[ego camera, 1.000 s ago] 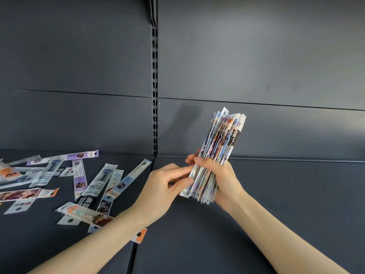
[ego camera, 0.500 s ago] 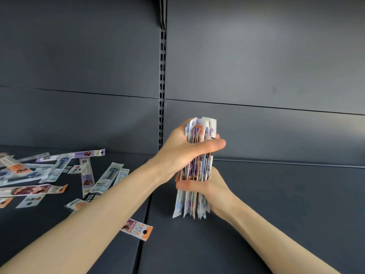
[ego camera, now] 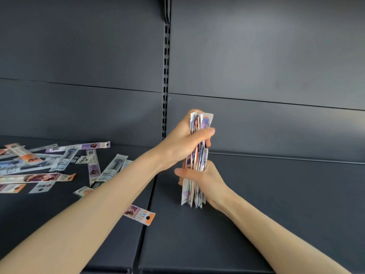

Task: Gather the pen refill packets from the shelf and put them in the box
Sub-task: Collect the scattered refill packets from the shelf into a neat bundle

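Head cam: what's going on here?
A person holds a bundle of pen refill packets upright, its lower ends at or just above the shelf. The left hand grips the top and the right hand grips lower down, likely squaring the ends. Loose packets lie scattered on the shelf to the left, not yet gathered.

Only two forearms and two hands of the person show. The left forearm (ego camera: 98,210) is bare along its whole visible length, from the lower left corner up to the wrist. It is slim and smooth and tapers evenly. The right forearm (ego camera: 266,224) is just as bare and slim from the lower right edge to its wrist. The left hand (ego camera: 183,143) and the right hand (ego camera: 207,178) are uncovered, with slender fingers. The nails are too blurred to make out.
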`<action>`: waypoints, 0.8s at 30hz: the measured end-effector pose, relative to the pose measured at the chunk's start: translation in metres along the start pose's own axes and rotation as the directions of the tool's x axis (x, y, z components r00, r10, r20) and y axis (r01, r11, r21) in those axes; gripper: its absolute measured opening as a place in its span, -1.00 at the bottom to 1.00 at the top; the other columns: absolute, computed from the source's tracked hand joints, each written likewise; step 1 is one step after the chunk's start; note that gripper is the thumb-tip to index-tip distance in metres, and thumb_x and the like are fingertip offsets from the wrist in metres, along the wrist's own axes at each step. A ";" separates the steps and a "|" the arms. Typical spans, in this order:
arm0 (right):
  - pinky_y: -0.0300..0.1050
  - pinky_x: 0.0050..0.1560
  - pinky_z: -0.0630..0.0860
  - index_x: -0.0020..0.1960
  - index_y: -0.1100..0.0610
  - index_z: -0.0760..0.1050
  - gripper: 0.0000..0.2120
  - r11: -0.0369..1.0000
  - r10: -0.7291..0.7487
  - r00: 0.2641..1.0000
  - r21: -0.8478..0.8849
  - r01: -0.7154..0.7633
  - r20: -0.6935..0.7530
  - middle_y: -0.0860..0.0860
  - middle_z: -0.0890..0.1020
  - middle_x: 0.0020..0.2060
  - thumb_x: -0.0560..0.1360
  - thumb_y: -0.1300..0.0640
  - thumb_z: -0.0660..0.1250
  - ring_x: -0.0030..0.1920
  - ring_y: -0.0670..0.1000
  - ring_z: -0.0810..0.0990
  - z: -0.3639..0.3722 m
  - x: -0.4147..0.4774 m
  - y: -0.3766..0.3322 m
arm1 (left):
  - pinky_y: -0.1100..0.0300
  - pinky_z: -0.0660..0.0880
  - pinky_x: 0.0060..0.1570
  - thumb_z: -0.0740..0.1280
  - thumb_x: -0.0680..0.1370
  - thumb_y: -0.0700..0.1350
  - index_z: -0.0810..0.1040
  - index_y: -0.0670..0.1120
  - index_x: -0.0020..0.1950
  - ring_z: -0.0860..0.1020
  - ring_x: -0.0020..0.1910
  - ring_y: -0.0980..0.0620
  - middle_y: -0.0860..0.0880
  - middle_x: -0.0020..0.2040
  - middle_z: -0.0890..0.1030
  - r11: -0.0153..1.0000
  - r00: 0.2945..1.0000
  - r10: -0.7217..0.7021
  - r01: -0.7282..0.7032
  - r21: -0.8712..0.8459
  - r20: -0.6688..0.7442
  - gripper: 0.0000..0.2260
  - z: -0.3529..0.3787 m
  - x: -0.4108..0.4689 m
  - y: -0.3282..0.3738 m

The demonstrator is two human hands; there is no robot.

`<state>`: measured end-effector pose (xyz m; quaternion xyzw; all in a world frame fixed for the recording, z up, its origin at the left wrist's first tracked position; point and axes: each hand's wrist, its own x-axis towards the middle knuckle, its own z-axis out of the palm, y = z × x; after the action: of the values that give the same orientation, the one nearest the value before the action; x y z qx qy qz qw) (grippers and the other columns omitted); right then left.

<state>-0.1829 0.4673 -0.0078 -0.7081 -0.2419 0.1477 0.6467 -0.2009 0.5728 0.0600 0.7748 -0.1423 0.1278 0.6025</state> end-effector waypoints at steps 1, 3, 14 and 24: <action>-0.07 -0.13 0.57 -0.25 0.17 0.47 -0.83 1.000 0.008 1.000 -0.005 -0.008 0.004 0.04 0.53 -0.39 0.36 0.22 0.47 -0.31 0.02 0.58 0.000 -0.001 -0.001 | 0.22 0.55 -0.03 0.29 0.56 -0.18 0.36 -0.15 0.19 0.60 -0.17 0.08 -0.07 -0.19 0.58 1.000 1.000 -0.016 0.016 0.001 0.024 -0.76 -0.005 -0.002 0.001; -0.11 -0.16 0.59 -0.26 0.20 0.48 -0.86 1.000 -0.005 1.000 -0.005 0.005 0.021 0.05 0.55 -0.41 0.41 0.30 0.42 -0.36 -0.01 0.60 0.000 -0.004 -0.003 | 0.22 0.53 0.11 0.35 0.53 -0.11 0.40 -0.06 0.28 0.62 0.03 0.07 -0.08 0.05 0.62 0.999 0.997 -0.045 0.043 0.019 0.065 -0.66 -0.019 -0.012 0.001; -0.20 -0.35 0.53 -0.20 0.20 0.51 -0.89 1.000 0.002 0.992 -0.001 -0.002 0.126 0.02 0.56 -0.48 0.40 0.32 0.43 -0.43 -0.03 0.57 0.031 -0.008 -0.015 | 0.30 0.28 0.28 0.47 0.38 0.11 0.46 0.21 0.25 0.37 0.18 0.41 0.33 0.18 0.45 0.613 0.880 -0.474 0.305 0.729 0.030 -0.55 -0.134 -0.120 -0.038; -0.17 -0.36 0.50 -0.33 0.19 0.50 -0.82 0.996 -0.018 0.995 -0.085 0.026 0.093 0.03 0.54 -0.49 0.40 0.34 0.41 -0.47 -0.05 0.54 0.088 0.022 -0.023 | 0.33 0.39 -0.11 0.48 0.39 0.06 0.58 0.07 -0.14 0.49 -0.10 0.20 0.13 -0.10 0.55 0.641 0.918 -0.359 0.110 0.759 0.171 -0.85 -0.174 -0.123 -0.059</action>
<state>-0.2142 0.5547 0.0068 -0.7249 -0.2854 0.1627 0.6054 -0.2970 0.7639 0.0037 0.9726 -0.0671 -0.0277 0.2207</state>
